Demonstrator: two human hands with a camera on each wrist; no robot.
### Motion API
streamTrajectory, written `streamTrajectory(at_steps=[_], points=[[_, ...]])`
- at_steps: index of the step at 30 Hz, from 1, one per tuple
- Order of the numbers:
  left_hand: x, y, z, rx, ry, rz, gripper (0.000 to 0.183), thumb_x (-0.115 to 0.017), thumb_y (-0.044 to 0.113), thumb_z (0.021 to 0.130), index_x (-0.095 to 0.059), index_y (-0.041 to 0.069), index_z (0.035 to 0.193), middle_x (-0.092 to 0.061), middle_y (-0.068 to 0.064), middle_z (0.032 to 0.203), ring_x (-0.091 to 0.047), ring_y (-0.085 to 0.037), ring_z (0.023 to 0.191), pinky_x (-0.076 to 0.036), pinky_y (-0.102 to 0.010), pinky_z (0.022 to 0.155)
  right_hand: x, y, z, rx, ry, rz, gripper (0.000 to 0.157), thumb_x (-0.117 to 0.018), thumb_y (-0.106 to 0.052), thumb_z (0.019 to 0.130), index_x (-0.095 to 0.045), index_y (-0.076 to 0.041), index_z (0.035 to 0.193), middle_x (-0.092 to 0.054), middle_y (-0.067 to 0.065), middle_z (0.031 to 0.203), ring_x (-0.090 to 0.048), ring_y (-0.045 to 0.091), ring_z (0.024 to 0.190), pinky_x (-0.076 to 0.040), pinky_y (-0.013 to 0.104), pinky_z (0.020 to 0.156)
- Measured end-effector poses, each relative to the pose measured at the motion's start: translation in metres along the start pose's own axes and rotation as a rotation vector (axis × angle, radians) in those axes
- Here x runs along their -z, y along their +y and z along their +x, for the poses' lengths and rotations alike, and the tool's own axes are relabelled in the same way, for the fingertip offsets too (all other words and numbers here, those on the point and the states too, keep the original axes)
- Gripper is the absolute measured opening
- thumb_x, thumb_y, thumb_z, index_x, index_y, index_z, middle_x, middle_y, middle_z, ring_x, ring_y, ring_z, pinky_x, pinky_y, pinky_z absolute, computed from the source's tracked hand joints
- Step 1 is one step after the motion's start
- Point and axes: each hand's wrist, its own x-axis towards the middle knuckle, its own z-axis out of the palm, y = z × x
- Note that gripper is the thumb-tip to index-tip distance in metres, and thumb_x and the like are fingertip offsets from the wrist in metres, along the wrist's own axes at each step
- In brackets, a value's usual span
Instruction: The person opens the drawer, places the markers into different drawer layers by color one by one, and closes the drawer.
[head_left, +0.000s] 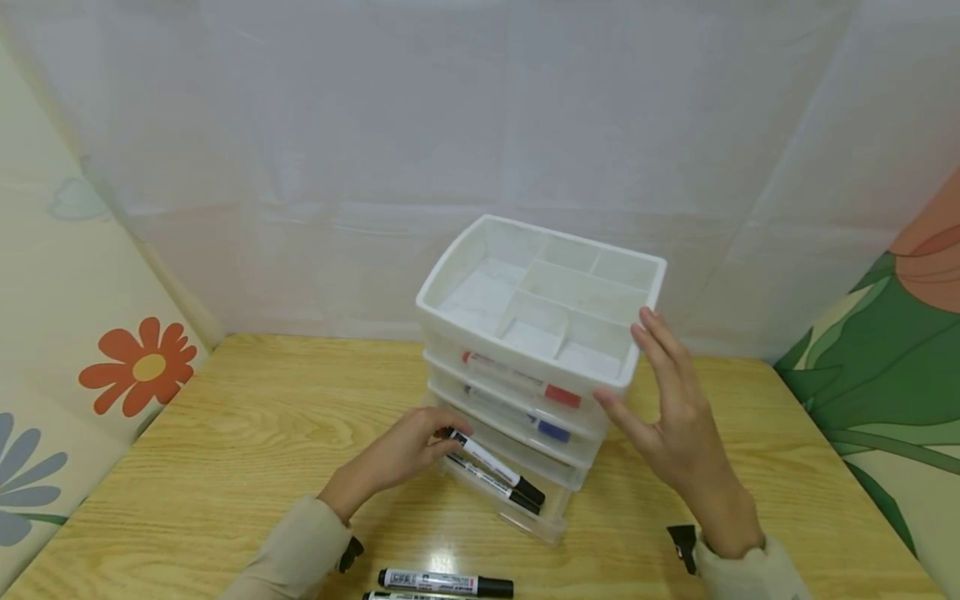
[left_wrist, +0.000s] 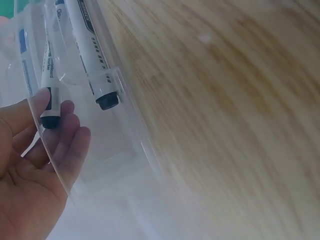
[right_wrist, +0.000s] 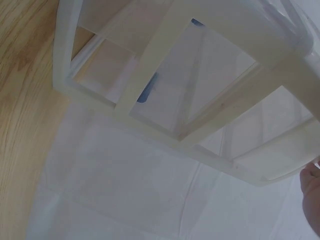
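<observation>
A white plastic drawer organizer (head_left: 525,342) with a compartmented top stands on the table. Its bottom clear drawer (head_left: 551,530) is pulled out. Over that drawer, my left hand (head_left: 408,446) pinches the end of a black-capped whiteboard marker (head_left: 487,458) between thumb and fingers. A second black-capped marker (head_left: 495,483) lies in the drawer beside it, also plain in the left wrist view. My right hand (head_left: 678,421) rests against the organizer's right side near the top rim, fingers extended. In the right wrist view only part of that hand (right_wrist: 312,192) shows, touching the frame.
Behind closed drawer fronts are a red marker (head_left: 521,379) and a blue marker (head_left: 551,430). Near the table's front edge lies a black marker (head_left: 442,582), with another (head_left: 405,596) partly cut off below. White sheeting (head_left: 337,167) hangs behind the wooden table (head_left: 300,400).
</observation>
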Motion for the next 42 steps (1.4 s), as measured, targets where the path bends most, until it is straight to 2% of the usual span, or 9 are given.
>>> streamTrajectory(at_steps=[7,13,21,32,37,42], points=[[0.000,0.002,0.002,0.046,-0.014,0.052,0.019,-0.061,0.014,0.087,-0.066,0.014,0.106,-0.063,0.002,0.110,-0.057,-0.011,0.102,-0.050,-0.024,0.086,0.000,0.000,0.000,-0.007,-0.002,-0.006,0.075,-0.052,-0.050,0.088,-0.041,0.011,0.129,-0.037,0.024,0.140,-0.034,0.031,0.133,-0.025,0.027,0.114],[-0.003,0.008,0.006,0.091,0.005,0.120,0.016,-0.062,0.011,0.085,-0.067,0.010,0.101,-0.065,-0.001,0.104,-0.060,-0.015,0.095,-0.052,-0.023,0.080,-0.001,0.000,0.001,0.000,0.004,0.002,0.074,-0.052,-0.049,0.088,-0.042,0.012,0.128,-0.038,0.025,0.139,-0.035,0.032,0.132,-0.025,0.028,0.113],[-0.006,0.011,0.008,0.152,0.023,0.173,0.016,-0.063,0.012,0.085,-0.067,0.011,0.100,-0.066,-0.001,0.104,-0.060,-0.017,0.098,-0.052,-0.031,0.083,0.000,0.000,0.001,0.001,0.002,-0.002,0.074,-0.052,-0.049,0.088,-0.041,0.011,0.129,-0.038,0.025,0.139,-0.035,0.032,0.132,-0.025,0.027,0.114],[-0.008,0.011,0.006,0.162,0.047,0.155,0.020,-0.062,0.012,0.086,-0.067,0.011,0.105,-0.065,-0.002,0.107,-0.059,-0.018,0.100,-0.052,-0.029,0.083,0.000,0.001,0.002,0.018,0.011,0.001,0.073,-0.052,-0.048,0.088,-0.042,0.013,0.128,-0.038,0.026,0.138,-0.035,0.033,0.131,-0.025,0.028,0.113],[-0.008,0.010,0.003,0.118,0.071,0.149,0.023,-0.062,0.013,0.086,-0.066,0.012,0.109,-0.064,-0.003,0.112,-0.058,-0.019,0.104,-0.051,-0.033,0.087,0.000,0.001,0.001,0.010,0.003,-0.001,0.073,-0.052,-0.048,0.088,-0.042,0.012,0.128,-0.038,0.025,0.139,-0.035,0.032,0.132,-0.025,0.026,0.113],[-0.008,0.007,-0.001,0.060,0.092,0.045,0.027,-0.061,0.014,0.086,-0.064,0.015,0.113,-0.060,-0.002,0.120,-0.055,-0.016,0.110,-0.049,-0.035,0.091,0.000,0.001,0.001,0.003,-0.005,-0.002,0.074,-0.052,-0.049,0.088,-0.041,0.011,0.129,-0.037,0.024,0.139,-0.034,0.031,0.132,-0.025,0.026,0.113]])
